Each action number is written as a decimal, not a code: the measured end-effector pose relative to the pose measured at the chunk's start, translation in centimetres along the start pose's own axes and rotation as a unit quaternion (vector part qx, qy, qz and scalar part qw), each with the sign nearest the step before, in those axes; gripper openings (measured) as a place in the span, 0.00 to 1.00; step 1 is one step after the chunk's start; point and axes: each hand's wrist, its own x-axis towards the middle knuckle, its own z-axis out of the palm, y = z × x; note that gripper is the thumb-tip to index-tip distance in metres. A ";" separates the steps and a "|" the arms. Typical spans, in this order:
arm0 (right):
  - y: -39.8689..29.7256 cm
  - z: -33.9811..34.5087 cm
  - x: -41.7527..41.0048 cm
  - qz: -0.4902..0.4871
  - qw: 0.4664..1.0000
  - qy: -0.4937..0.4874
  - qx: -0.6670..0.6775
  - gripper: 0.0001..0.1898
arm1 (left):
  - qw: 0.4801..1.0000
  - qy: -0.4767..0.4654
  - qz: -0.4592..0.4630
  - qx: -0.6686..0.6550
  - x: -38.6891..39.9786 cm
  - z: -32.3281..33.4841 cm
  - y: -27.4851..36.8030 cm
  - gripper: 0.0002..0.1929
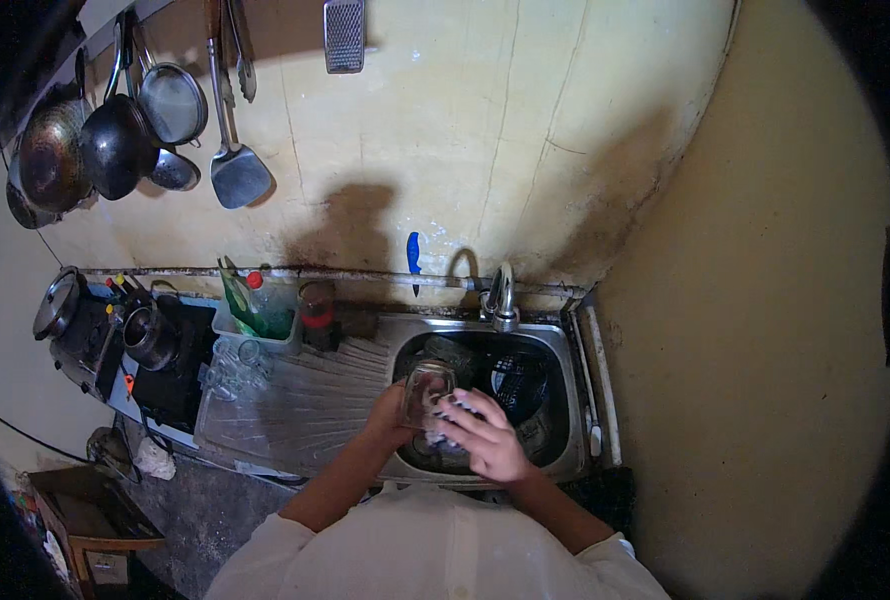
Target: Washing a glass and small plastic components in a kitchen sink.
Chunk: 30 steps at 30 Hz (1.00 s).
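Observation:
My left hand (390,411) grips a clear glass jar (424,386), tilted above the near left part of a stainless-steel sink (574,420). Against the jar's right side, my right hand (487,442) presses a soapy, light-coloured scrubber (445,435), mostly covered by the fingers. Below and behind the jar, the basin holds a dark perforated basket (520,379) and another glass vessel (448,349), partly hidden. At the back rim stands a curved chrome faucet (505,292); whether water runs from it I cannot tell.
Left of the basin is a ribbed drainboard (317,420) with several clear glasses (238,367). Behind them sits a plastic tub (223,328) holding bottles, beside a dark jar (317,311). A blue-handled knife (413,251) is at the wall. A gas stove (189,375) carries a small pot (144,337).

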 end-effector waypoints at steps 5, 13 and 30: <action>0.4 0.3 1.8 0.081 0.991 0.096 0.056 0.33 | 0.998 0.020 -0.033 -0.040 -1.2 0.8 -1.2 0.13; 1.1 0.4 -0.2 0.076 0.988 0.093 0.093 0.34 | 0.992 -0.118 -0.041 0.014 1.6 -4.2 -2.4 0.17; 0.8 3.9 -0.1 0.286 0.934 0.127 0.170 0.38 | 0.882 -0.014 -0.233 -0.410 2.9 -6.1 -3.1 0.14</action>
